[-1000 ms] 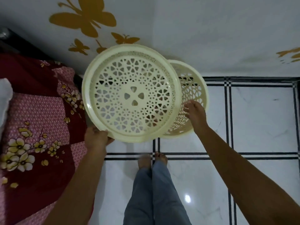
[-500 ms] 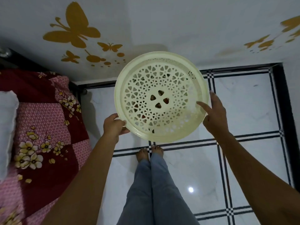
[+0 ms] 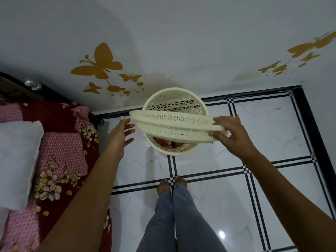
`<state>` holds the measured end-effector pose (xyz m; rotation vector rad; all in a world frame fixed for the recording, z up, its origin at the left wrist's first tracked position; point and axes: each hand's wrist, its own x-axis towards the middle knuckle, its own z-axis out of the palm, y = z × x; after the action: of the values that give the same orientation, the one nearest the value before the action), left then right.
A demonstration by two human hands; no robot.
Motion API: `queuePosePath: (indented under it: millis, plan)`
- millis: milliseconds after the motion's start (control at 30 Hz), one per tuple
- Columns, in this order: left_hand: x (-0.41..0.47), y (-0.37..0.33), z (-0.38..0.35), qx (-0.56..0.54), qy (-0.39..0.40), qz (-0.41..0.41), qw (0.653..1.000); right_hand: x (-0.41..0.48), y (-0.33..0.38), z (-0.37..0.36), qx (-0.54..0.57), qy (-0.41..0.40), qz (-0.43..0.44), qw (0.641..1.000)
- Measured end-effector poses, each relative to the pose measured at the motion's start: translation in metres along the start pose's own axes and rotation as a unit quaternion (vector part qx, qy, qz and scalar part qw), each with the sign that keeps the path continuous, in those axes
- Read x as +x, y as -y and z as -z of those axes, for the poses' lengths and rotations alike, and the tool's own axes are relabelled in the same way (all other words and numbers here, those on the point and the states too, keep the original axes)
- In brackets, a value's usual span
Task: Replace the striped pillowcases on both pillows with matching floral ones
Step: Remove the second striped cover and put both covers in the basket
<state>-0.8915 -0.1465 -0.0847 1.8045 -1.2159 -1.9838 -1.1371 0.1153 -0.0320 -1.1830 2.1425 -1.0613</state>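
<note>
Fingers (image 3: 216,134) and thumb of the right hand (image 3: 231,135) pinch the right edge of the perforated lid (image 3: 172,122) at frame centre. The left hand (image 3: 121,133), fingers spread, is just beside its left edge. Below, the laundry basket (image 3: 174,95) holds red-and-white fabric (image 3: 166,143). A bare white pillow (image 3: 18,160) lies at the left edge on the floral bed (image 3: 63,142).

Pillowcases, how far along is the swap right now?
Done: the one pillow in view lies white, with no striped case. In hand: the right hand grips the lid above the basket, left hand open beside it; red cloth shows inside. Left: no floral case on that pillow yet.

Basket lid (image 3: 174,122) in right hand (image 3: 231,135)
</note>
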Motion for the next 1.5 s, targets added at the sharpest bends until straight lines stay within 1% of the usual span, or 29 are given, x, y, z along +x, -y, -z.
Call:
queuePosePath:
  millis: [67,133,200,267,300,367,467,500,567,600,667,733,800,833,933,1000,1100,1133,1167,1267,1300,1400,1500]
  plan:
    - [-0.002,0.002,-0.003,0.009,0.007,-0.015,1.000,0.003,0.013,-0.005,0.089,-0.037,-0.068,0.993]
    - [-0.003,0.010,-0.008,0.021,0.002,-0.010,1.000,0.006,0.019,-0.011,0.214,-0.098,-0.137,0.962]
    - [-0.003,0.021,-0.014,0.028,-0.001,0.003,1.000,0.007,0.015,-0.019,0.299,-0.193,-0.198,0.914]
    - [0.001,0.032,-0.020,0.037,-0.005,0.015,0.999,0.009,0.001,-0.028,0.379,-0.266,-0.270,0.844]
    - [0.002,0.037,-0.024,0.042,-0.004,0.019,0.999,0.009,-0.007,-0.034,0.428,-0.282,-0.296,0.806]
    - [0.005,0.046,-0.031,0.053,0.008,0.027,0.998,0.009,-0.027,-0.048,0.515,-0.275,-0.331,0.741]
    - [0.016,0.056,-0.042,0.045,0.019,0.057,0.997,0.010,-0.060,-0.073,0.600,-0.244,-0.383,0.659]
    - [0.024,0.059,-0.045,0.039,0.014,0.067,0.997,0.012,-0.072,-0.081,0.618,-0.234,-0.396,0.638]
    - [0.043,0.068,-0.051,0.019,-0.005,0.086,0.996,0.013,-0.092,-0.095,0.628,-0.231,-0.414,0.617]
    - [0.049,0.072,-0.053,0.010,-0.014,0.088,0.996,0.014,-0.099,-0.100,0.619,-0.234,-0.423,0.619]
    - [0.064,0.083,-0.060,0.015,-0.029,0.061,0.998,0.018,-0.120,-0.114,0.589,-0.236,-0.436,0.638]
    - [0.076,0.094,-0.068,0.020,-0.034,0.022,0.999,0.027,-0.138,-0.125,0.525,-0.243,-0.454,0.677]
    - [0.087,0.103,-0.074,0.028,-0.029,-0.005,0.999,0.037,-0.150,-0.131,0.427,-0.238,-0.472,0.733]
    - [0.093,0.108,-0.078,0.031,-0.031,-0.009,0.999,0.042,-0.159,-0.135,0.387,-0.235,-0.481,0.750]
    - [0.101,0.118,-0.085,0.042,-0.054,-0.020,0.997,0.045,-0.175,-0.146,0.352,-0.229,-0.497,0.759]
    - [0.105,0.126,-0.090,0.068,-0.072,-0.034,0.994,0.047,-0.185,-0.155,0.308,-0.204,-0.510,0.777]
    - [0.109,0.136,-0.096,0.083,-0.071,-0.056,0.992,0.050,-0.191,-0.165,0.133,-0.144,-0.533,0.823]
    - [0.112,0.139,-0.096,0.086,-0.073,-0.057,0.992,0.052,-0.193,-0.168,0.090,-0.136,-0.531,0.831]
    - [0.112,0.139,-0.097,0.090,-0.077,-0.060,0.991,0.054,-0.193,-0.169,0.071,-0.133,-0.530,0.835]
    - [0.119,0.139,-0.098,0.122,-0.110,-0.061,0.984,0.061,-0.197,-0.167,0.077,-0.151,-0.533,0.829]
    - [0.119,0.137,-0.099,0.132,-0.114,-0.049,0.983,0.063,-0.198,-0.165,0.078,-0.158,-0.531,0.829]
    - [0.122,0.139,-0.099,0.110,-0.076,0.006,0.991,0.067,-0.201,-0.159,0.076,-0.163,-0.512,0.840]
    - [0.124,0.142,-0.100,0.131,-0.061,0.018,0.989,0.069,-0.202,-0.157,0.065,-0.143,-0.485,0.860]
